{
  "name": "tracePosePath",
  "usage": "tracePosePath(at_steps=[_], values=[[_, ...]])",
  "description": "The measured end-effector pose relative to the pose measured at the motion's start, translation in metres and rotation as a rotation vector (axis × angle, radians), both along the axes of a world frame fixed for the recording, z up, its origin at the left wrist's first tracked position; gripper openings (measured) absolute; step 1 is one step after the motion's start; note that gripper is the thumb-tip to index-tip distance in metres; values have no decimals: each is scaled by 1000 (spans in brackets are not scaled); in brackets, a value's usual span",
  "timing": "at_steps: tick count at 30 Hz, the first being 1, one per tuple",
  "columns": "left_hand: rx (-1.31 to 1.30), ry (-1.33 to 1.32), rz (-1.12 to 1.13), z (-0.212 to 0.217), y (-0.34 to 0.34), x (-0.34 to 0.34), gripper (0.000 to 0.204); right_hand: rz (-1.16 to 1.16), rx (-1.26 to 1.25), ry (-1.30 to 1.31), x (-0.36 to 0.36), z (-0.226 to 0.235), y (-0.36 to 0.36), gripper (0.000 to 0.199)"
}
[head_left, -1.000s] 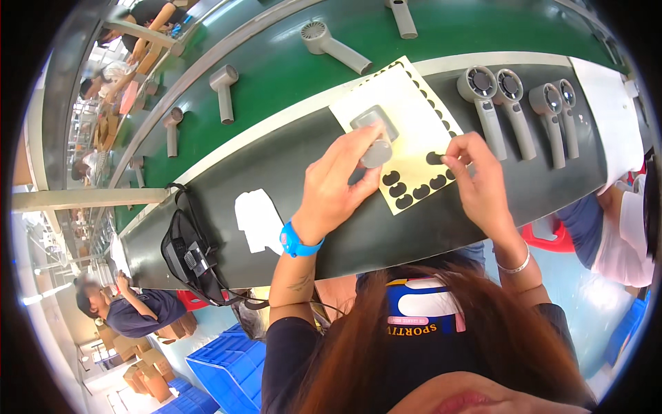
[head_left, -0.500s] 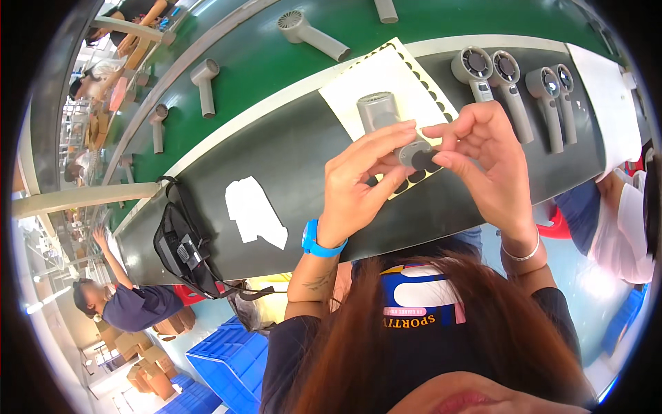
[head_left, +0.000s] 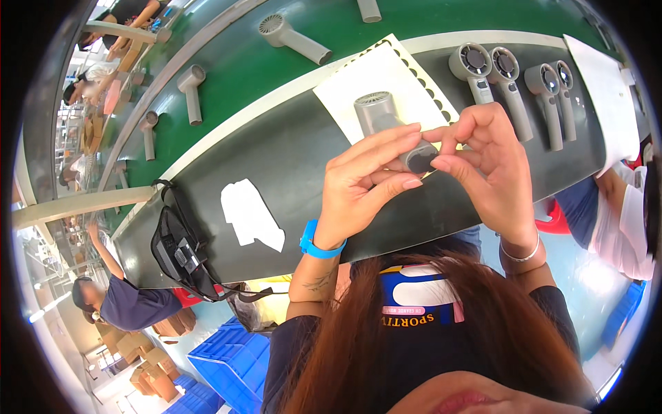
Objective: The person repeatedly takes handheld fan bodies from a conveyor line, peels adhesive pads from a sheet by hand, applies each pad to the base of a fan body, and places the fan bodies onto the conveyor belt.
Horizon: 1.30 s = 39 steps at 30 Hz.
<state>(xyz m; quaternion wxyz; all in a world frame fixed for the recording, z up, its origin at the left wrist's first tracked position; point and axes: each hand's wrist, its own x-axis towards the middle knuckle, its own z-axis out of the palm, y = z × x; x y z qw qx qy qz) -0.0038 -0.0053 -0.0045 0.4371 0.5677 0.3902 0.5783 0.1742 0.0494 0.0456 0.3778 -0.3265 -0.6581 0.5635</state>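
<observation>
My left hand [head_left: 369,176], with a blue watch at the wrist, wraps round the handle of a grey handheld fan [head_left: 376,110]. The fan's vented head points away from me and the handle's end faces me. On that end lies a dark round sticker [head_left: 420,159]. My right hand [head_left: 486,162] is closed, thumb and finger pinching at the sticker's right edge. Beneath the fan is a pale yellow sheet [head_left: 338,86] with dark round stickers along its right edge.
Several grey fans [head_left: 507,65] stand at the right of the dark table. On the green belt beyond lie more fans [head_left: 293,38]. A white paper piece [head_left: 252,214] and a black bag [head_left: 183,248] are at the left. Blue crates [head_left: 231,362] stand below; other people work nearby.
The dark sticker has gone from partly off the handle's end to covering it, my right fingers still at its edge. Fans on the belt have shifted left.
</observation>
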Motion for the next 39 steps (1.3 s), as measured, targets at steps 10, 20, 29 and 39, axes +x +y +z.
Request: tracePosePath(at_steps=[10,20,29,39], values=[[-22,-29,14,1,0,2,39,4,-4,-33,2,3,1,29],[-38,-40,-6,2,0,1,39,17,20,-41,3,8,2,31],[-44,-36,-13,4,1,1,36,19,55,-57,3,10,4,30],[-36,9,-18,7,2,1,35,16,94,-84,4,12,5,29]])
